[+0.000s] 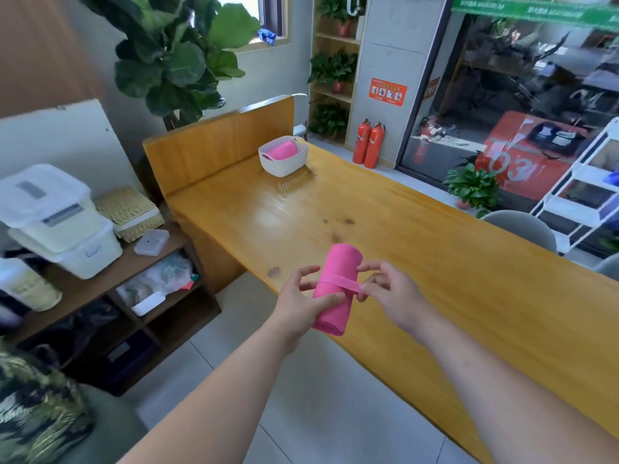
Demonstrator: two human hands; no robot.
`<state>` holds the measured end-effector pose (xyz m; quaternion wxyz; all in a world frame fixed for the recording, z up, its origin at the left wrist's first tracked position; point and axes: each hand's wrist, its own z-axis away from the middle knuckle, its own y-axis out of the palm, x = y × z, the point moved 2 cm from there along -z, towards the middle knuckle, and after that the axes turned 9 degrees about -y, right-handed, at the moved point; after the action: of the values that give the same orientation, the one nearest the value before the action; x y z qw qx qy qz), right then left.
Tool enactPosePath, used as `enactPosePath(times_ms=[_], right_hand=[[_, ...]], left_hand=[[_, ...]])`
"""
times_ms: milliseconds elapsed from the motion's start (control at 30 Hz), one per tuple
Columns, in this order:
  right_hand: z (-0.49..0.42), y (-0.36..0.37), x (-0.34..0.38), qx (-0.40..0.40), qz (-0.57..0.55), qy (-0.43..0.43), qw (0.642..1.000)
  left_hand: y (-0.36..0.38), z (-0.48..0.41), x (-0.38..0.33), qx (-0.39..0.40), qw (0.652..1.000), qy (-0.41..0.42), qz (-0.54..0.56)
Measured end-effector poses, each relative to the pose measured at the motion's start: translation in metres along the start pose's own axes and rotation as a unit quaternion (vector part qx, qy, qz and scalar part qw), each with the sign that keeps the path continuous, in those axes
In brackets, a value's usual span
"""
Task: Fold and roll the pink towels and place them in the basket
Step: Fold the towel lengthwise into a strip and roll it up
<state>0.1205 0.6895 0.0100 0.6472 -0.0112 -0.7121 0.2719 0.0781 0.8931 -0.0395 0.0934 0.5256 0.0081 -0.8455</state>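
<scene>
Two hands meet over the near-left edge of the wooden table point(418, 249), one towel between them.

Head view:
- Rolled pink towel point(335, 306) held at a slant, far end tipped up and away. Near end hangs past the table edge, over the tiled floor. Cannot tell if the roll touches the wood.
- Left hand point(298, 299) grips the roll from its left side: thumb laid across the front, fingers curled round the back, two fingertips showing above.
- Narrow pink band point(338, 281) runs across the roll's middle.
- Right hand point(392, 289) pinches the band's free end at the roll's right side, thumb and forefinger pressed together on it, other fingers loosely curled.
- White basket point(284, 167) stands at the far end of the table, well apart from the hands, near the raised wooden back panel. A second pink towel point(283, 150), rolled, lies inside it.
- Off the table: two red fire extinguishers point(368, 145) by the pillar, a big leafy plant point(174, 61) behind the panel, and stacked plastic storage bins point(57, 222) beside a wicker box point(129, 212) on a dark shelf unit point(140, 316) at left.
- Grey chair point(522, 229) at the table's right side.
</scene>
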Motion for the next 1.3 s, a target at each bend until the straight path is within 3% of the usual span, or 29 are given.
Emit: enactPosePath(times_ms=[200,400,567,667,967,1133,1300], right_hand=[[-0.022,0.031,-0.026,-0.096,0.039,0.070,0.992],[-0.049,0.085,-0.007,0.017,-0.132,0.018,0.991],[-0.083,0.113,0.009,0.149,-0.108,-0.017,0.983],[-0.106,0.132,0.010,0.187,-0.109,-0.021,0.976],[-0.208,0.171,-0.005,0.189,-0.181,0.006,0.965],[-0.283,0.178,-0.010,0.182,-0.164,0.014,0.969],[-0.344,0.175,-0.009,0.193,-0.159,0.011,0.968]], left_hand=[[-0.029,-0.003,-0.015,0.024,0.998,0.010,0.063],[-0.068,-0.009,-0.032,-0.032,0.998,0.050,0.025],[-0.102,-0.019,-0.039,-0.082,0.995,0.063,-0.012],[-0.123,-0.036,-0.039,-0.096,0.993,0.054,-0.031],[-0.184,-0.135,-0.062,-0.082,0.983,0.015,-0.163],[-0.207,-0.197,-0.102,-0.057,0.945,-0.003,-0.321],[-0.219,-0.248,-0.136,-0.051,0.933,-0.006,-0.357]])
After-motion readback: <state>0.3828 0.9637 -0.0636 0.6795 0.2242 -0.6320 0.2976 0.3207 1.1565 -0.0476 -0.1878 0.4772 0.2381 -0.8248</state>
